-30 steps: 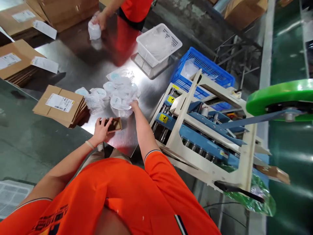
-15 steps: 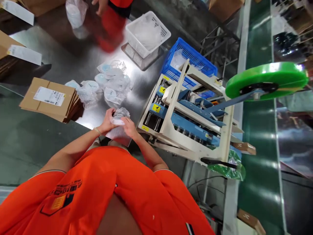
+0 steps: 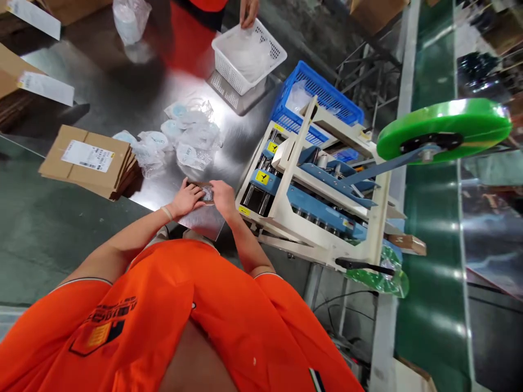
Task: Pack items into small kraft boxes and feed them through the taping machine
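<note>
At the near edge of the steel table, my hands are on a small brown cardboard box (image 3: 207,203) with a clear, crinkled plastic packet (image 3: 207,192) in it. My left hand (image 3: 187,199) lies along the box's left side, its fingers reaching over the packet. On the opposite side my right hand (image 3: 223,196) grips the box, its fingers bent over the edge. Just beyond them rests a heap of clear plastic-wrapped packets with round white labels (image 3: 188,155). Flat cardboard boxes (image 3: 55,163) with a printed label on top are stacked to the left.
A white basket (image 3: 232,80) of plastic bags stands at the far side, with a co-worker's hand (image 3: 248,12) in it. Right of me is a sealing machine (image 3: 292,190) with a green tape roll (image 3: 482,122). Behind it are a blue crate (image 3: 281,103) and a green conveyor (image 3: 433,228).
My hands held a wrapped packet up; now it sits in a brown box between them. The co-worker's hand has moved right to the white basket. A carton on the conveyor has slid nearer.
</note>
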`<state>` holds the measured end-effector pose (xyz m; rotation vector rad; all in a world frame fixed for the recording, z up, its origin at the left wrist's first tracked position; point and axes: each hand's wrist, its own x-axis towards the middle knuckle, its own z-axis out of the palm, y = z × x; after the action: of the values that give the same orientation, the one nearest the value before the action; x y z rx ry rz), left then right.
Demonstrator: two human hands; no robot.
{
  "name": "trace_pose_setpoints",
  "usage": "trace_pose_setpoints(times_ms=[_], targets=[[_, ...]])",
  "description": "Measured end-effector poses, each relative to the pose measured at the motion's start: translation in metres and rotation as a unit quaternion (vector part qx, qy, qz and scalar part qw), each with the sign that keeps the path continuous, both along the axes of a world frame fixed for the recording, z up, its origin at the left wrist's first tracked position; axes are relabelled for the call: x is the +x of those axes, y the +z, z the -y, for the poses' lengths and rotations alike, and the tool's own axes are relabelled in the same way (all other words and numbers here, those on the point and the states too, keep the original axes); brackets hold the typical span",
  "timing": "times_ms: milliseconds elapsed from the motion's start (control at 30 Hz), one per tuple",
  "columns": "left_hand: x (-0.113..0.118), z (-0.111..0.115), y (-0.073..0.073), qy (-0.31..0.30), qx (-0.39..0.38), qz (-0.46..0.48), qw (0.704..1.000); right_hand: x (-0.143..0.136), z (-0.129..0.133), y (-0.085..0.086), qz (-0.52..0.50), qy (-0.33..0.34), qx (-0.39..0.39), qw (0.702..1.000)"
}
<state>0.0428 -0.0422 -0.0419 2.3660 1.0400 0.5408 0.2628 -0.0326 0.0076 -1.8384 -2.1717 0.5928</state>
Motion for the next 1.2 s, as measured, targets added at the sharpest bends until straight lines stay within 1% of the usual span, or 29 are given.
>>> trace_pose_setpoints(times_ms=[33, 67, 100, 133, 167, 233, 300, 367, 400, 467, 533, 567, 633, 667, 700, 733, 800, 833, 867, 900, 967, 1033, 1067, 1133, 1167, 1200], targets=[[0.001, 0.000, 0.000, -0.001, 0.005, -0.004, 1.000, 0.011, 0.004, 0.004, 0.000, -0.047, 0.017, 0.999], [0.002, 0.001, -0.001, 0.000, 0.009, -0.007, 1.000, 0.018, 0.007, 0.005, -0.027, -0.102, 0.017, 0.994], [0.003, 0.001, -0.001, 0.002, 0.011, -0.010, 1.000, 0.021, 0.009, 0.004, -0.062, -0.141, -0.001, 0.988], [0.004, 0.002, -0.002, 0.004, 0.011, -0.011, 1.000, 0.020, 0.008, -0.001, -0.097, -0.156, -0.030, 0.982], [0.006, 0.002, -0.002, 0.005, 0.009, -0.011, 1.000, 0.015, 0.007, -0.007, -0.126, -0.148, -0.065, 0.979], [0.007, 0.001, -0.002, 0.002, -0.001, -0.001, 1.000, 0.003, 0.003, -0.019, -0.152, -0.094, -0.105, 0.978], [0.004, -0.001, -0.004, -0.002, -0.020, 0.029, 0.999, -0.003, 0.002, -0.026, -0.141, -0.022, -0.099, 0.985], [-0.006, -0.004, -0.008, -0.008, -0.055, 0.094, 0.994, 0.003, 0.007, -0.026, -0.121, 0.058, -0.074, 0.988], [-0.013, -0.006, -0.012, 0.001, -0.078, 0.143, 0.987, 0.010, 0.013, -0.024, -0.108, 0.093, -0.065, 0.988], [-0.030, -0.009, -0.024, 0.063, -0.127, 0.253, 0.957, 0.024, 0.025, -0.022, -0.076, 0.140, -0.061, 0.985], [-0.041, -0.010, -0.036, 0.127, -0.207, 0.334, 0.911, 0.032, 0.036, -0.025, -0.048, 0.145, -0.064, 0.986], [-0.042, -0.010, -0.042, 0.137, -0.262, 0.355, 0.887, 0.033, 0.039, -0.027, -0.040, 0.136, -0.064, 0.988], [-0.035, -0.010, -0.049, 0.117, -0.373, 0.367, 0.844, 0.028, 0.041, -0.031, -0.040, 0.113, -0.065, 0.991], [-0.028, -0.010, -0.051, 0.109, -0.411, 0.365, 0.828, 0.025, 0.039, -0.032, -0.042, 0.102, -0.068, 0.992], [-0.020, -0.011, -0.051, 0.113, -0.432, 0.362, 0.818, 0.020, 0.036, -0.032, -0.038, 0.089, -0.072, 0.993], [-0.013, -0.012, -0.049, 0.123, -0.439, 0.358, 0.815, 0.016, 0.031, -0.031, -0.027, 0.070, -0.072, 0.995], [-0.009, -0.019, -0.044, 0.130, -0.431, 0.340, 0.826, 0.011, 0.020, -0.026, 0.017, 0.022, -0.047, 0.999], [-0.011, -0.024, -0.039, 0.113, -0.422, 0.322, 0.840, 0.009, 0.014, -0.023, 0.042, 0.008, -0.026, 0.999], [-0.017, -0.029, -0.035, 0.088, -0.411, 0.296, 0.858, 0.008, 0.009, -0.019, 0.063, 0.009, -0.008, 0.998], [-0.025, -0.033, -0.029, 0.061, -0.399, 0.269, 0.875, 0.008, 0.006, -0.017, 0.078, 0.027, -0.002, 0.997], [-0.039, -0.038, -0.019, 0.033, -0.373, 0.219, 0.901, 0.010, 0.006, -0.014, 0.100, 0.094, -0.026, 0.990], [-0.043, -0.034, -0.009, 0.043, -0.346, 0.187, 0.918, 0.012, 0.013, -0.016, 0.122, 0.137, -0.059, 0.981], [-0.039, -0.028, -0.006, 0.056, -0.318, 0.160, 0.933, 0.013, 0.017, -0.017, 0.133, 0.142, -0.067, 0.979], [-0.023, -0.011, 0.000, 0.074, -0.229, 0.057, 0.969, 0.016, 0.024, -0.023, 0.143, 0.135, -0.067, 0.978], [-0.012, -0.003, 0.003, 0.078, -0.179, -0.007, 0.981, 0.019, 0.026, -0.026, 0.140, 0.126, -0.066, 0.980], [-0.002, 0.002, 0.004, 0.083, -0.134, -0.067, 0.985, 0.022, 0.027, -0.031, 0.131, 0.110, -0.063, 0.983]])
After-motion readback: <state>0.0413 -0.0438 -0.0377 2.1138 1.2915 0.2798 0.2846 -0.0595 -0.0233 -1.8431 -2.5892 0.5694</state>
